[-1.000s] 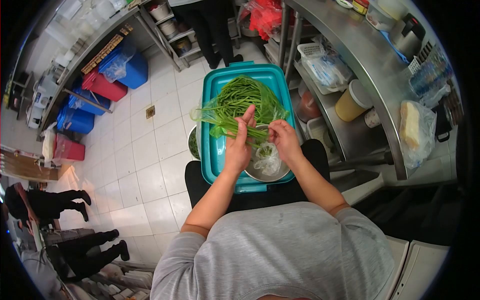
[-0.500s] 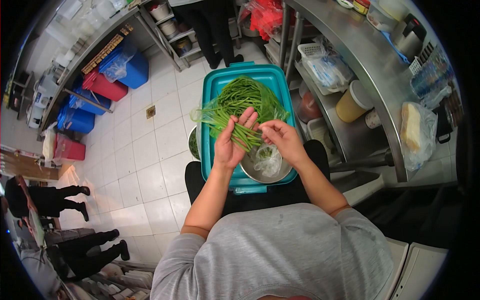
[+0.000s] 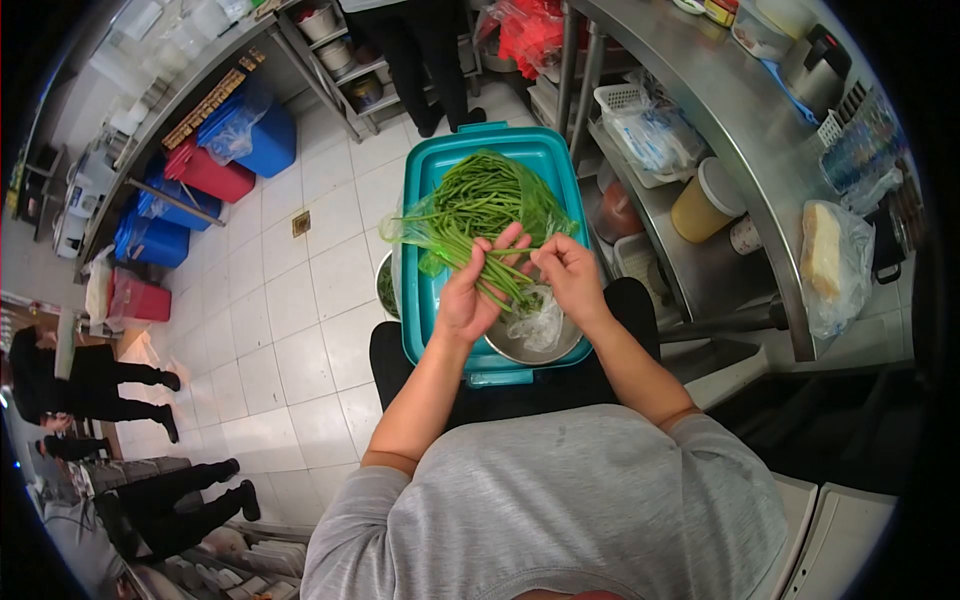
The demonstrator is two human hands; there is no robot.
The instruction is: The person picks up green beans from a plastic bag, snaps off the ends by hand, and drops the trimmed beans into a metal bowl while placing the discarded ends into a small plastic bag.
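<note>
A teal plastic bin (image 3: 425, 180) rests on my lap, with a pile of long green beans (image 3: 485, 195) lying on a clear plastic bag inside it. My left hand (image 3: 470, 290) cradles a small bundle of the beans across its palm. My right hand (image 3: 565, 270) pinches the end of that same bundle with fingertips closed on the stems. Under both hands sits a metal bowl (image 3: 530, 345) holding a crumpled clear bag (image 3: 535, 320) and some green trimmings.
A steel counter (image 3: 720, 110) with a lower shelf of containers and a white basket (image 3: 625, 100) runs along the right. A person in dark trousers (image 3: 425, 50) stands past the bin. Blue and red tubs (image 3: 215, 155) line the left wall. Other people stand at lower left.
My left hand turned from upright, fingers raised, to palm up under the beans. My right hand moved in and closed on the bundle's end.
</note>
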